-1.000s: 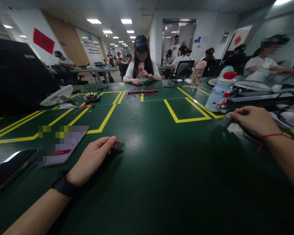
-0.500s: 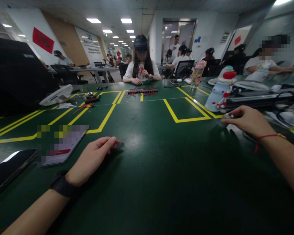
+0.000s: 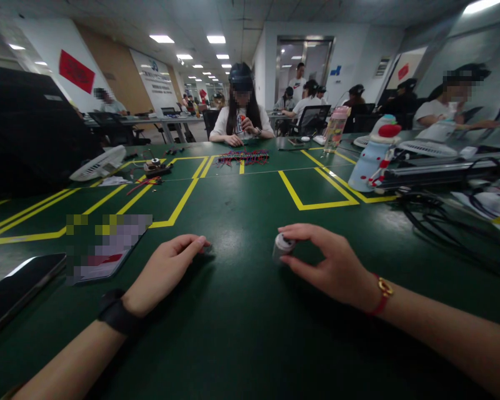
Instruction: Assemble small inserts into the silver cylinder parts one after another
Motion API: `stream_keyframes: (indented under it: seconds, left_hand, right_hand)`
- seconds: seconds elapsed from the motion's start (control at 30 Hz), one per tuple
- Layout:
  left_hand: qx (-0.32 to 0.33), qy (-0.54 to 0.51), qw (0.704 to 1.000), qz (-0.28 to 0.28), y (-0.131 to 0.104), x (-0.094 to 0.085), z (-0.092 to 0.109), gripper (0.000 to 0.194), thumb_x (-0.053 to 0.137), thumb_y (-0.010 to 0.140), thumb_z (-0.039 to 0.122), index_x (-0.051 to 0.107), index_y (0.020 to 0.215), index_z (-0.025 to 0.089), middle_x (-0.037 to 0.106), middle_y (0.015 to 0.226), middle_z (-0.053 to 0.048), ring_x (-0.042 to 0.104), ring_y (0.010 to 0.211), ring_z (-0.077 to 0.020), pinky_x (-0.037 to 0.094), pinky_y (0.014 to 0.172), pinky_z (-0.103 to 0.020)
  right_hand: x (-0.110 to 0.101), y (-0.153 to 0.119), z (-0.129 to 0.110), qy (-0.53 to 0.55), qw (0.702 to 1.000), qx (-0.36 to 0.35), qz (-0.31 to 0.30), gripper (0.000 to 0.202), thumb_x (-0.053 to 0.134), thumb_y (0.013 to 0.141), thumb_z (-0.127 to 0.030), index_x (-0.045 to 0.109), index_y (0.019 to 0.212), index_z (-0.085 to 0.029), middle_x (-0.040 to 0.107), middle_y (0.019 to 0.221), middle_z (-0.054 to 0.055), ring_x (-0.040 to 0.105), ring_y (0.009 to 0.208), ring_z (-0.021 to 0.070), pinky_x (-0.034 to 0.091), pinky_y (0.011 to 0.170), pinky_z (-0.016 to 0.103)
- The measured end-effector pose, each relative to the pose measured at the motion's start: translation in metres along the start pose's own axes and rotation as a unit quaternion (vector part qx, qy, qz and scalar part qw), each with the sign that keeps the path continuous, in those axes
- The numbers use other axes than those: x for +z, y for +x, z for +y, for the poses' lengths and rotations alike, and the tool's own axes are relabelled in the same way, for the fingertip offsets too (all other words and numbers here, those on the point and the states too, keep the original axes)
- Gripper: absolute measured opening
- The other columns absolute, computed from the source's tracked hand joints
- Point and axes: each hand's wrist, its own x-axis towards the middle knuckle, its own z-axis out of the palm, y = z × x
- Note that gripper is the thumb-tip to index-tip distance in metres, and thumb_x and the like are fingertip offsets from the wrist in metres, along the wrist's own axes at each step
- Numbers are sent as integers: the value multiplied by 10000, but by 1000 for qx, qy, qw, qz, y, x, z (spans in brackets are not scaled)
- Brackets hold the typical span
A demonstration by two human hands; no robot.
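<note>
My right hand (image 3: 333,268) grips a small silvery cylinder with a pale top (image 3: 279,251) between thumb and fingers. The cylinder stands upright, at or just above the green table (image 3: 241,311), right of the middle. On the left, my left hand (image 3: 169,273) rests low over the table with thumb and fingers pinched together. A small greyish, partly see-through piece (image 3: 209,251) shows at those fingertips, too small to name. The two hands are apart, with bare green surface between them.
A phone (image 3: 20,289) and a flat card-like item (image 3: 108,261) lie at left. Black cables (image 3: 437,222) and a blue bottle (image 3: 369,166) stand right. Coloured wired parts (image 3: 244,158) lie ahead, before a seated person (image 3: 241,119). Yellow tape (image 3: 329,205) marks the table.
My right hand has come from the far right toward the middle, carrying the silvery cylinder. My left hand has barely shifted and stays pinched.
</note>
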Motion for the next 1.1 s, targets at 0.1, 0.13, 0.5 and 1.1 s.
stream_keyframes:
  seconds: [0.1, 0.13, 0.5, 1.1]
  left_hand:
    - [22, 27, 999, -1, 0, 3, -1, 392, 471, 829, 538, 679, 971, 237, 692, 930, -33, 601, 847, -228, 429, 721, -321]
    - [36, 46, 998, 2, -1, 5, 1, 379, 467, 837, 526, 678, 968, 240, 686, 939, -33, 599, 858, -229, 431, 738, -330]
    - [273, 47, 960, -37, -25, 51, 83, 179, 546, 846, 325, 703, 920, 285, 594, 1046, -41, 546, 984, -214, 438, 880, -386]
    - [223, 122, 965, -61, -19, 72, 51, 153, 591, 825, 377, 697, 854, 269, 630, 927, -20, 553, 909, -218, 415, 803, -369]
  right_hand:
    - [19, -6, -12, 48, 997, -15, -52, 359, 602, 784, -256, 516, 1132, -255, 592, 1164, 21, 558, 1085, 132, 459, 961, 315]
    - [22, -8, -12, 57, 996, -6, -64, 359, 597, 788, -259, 508, 1135, -255, 589, 1159, 22, 561, 1076, 131, 464, 953, 315]
    - [29, -11, -5, 125, 986, 59, -89, 551, 650, 749, -264, 376, 1227, -260, 584, 1145, 47, 584, 1039, 155, 482, 904, 336]
    - [24, -11, -5, 79, 992, 73, -71, 410, 616, 758, -259, 500, 1151, -234, 601, 1067, 22, 580, 940, 121, 488, 844, 278]
